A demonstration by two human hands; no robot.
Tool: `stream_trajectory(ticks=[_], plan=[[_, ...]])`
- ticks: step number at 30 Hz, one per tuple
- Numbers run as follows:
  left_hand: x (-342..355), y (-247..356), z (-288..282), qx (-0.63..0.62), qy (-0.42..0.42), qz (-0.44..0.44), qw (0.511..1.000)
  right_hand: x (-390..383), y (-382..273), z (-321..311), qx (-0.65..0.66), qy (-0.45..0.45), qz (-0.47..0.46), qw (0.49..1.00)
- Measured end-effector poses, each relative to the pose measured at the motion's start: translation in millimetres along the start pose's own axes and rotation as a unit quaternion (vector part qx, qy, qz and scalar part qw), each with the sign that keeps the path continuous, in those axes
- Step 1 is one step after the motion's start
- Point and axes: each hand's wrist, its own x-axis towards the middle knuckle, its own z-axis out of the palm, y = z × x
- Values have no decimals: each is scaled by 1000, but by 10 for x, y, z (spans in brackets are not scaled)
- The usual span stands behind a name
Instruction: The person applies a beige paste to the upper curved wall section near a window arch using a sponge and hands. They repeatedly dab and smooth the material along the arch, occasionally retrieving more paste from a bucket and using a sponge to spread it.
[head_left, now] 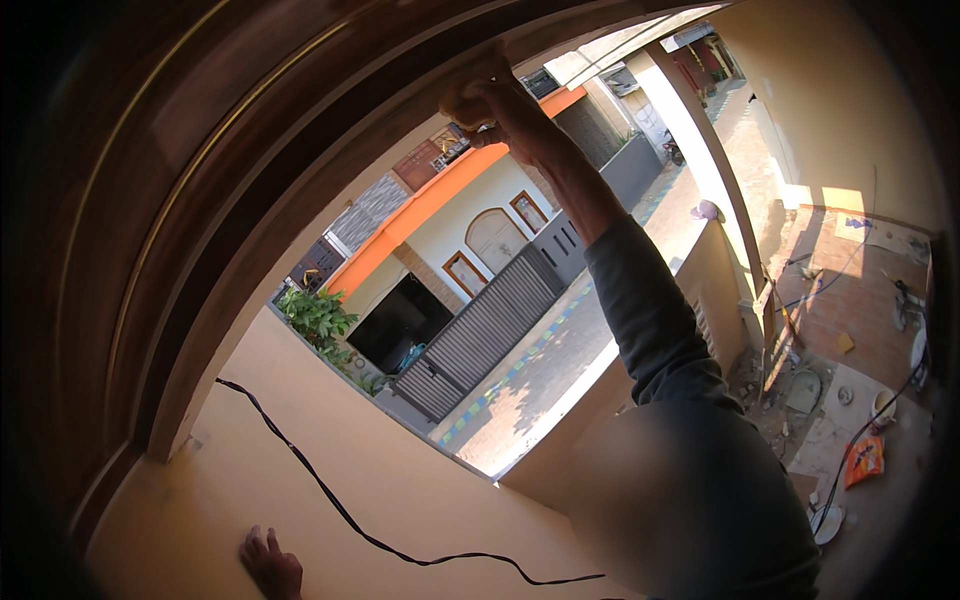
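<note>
My right arm, in a dark sleeve, reaches up to a brown wooden frame [325, 172]. At its edge my right hand [505, 112] is closed round a yellowish pad [465, 104], which looks like a sponge or folded cloth. The pad appears to touch the wood, though the fingers partly cover it. Low at the left, my left hand [270, 566] is beside the tan wall [380, 470], apparently resting on it. Its fingers are slightly bent and apart, with nothing visible in them. A black twisted cable [330, 490] runs across this wall between my hands. A blurred patch hides part of the lower right.
A pale post [690, 130] rises from a low wall that holds a purplish cap [705, 210]. On the floor at right lie an orange packet [864, 461], a pale cup [882, 406], a white dish [827, 524], cords and rubble. Beyond stands a grey gate [480, 335].
</note>
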Motion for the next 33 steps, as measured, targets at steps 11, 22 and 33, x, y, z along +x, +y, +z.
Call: stream_trajectory(ticks=[11,22,33], plan=[[35,40,-60,3,-9,-2,1000,-78,43,317,-3,6,12,1000],[75,93,100,-67,113,10,991,-163,52,535,36,-11,7,999],[71,91,134,-61,112,9,992,-237,27,879,40,-5,8,999]])
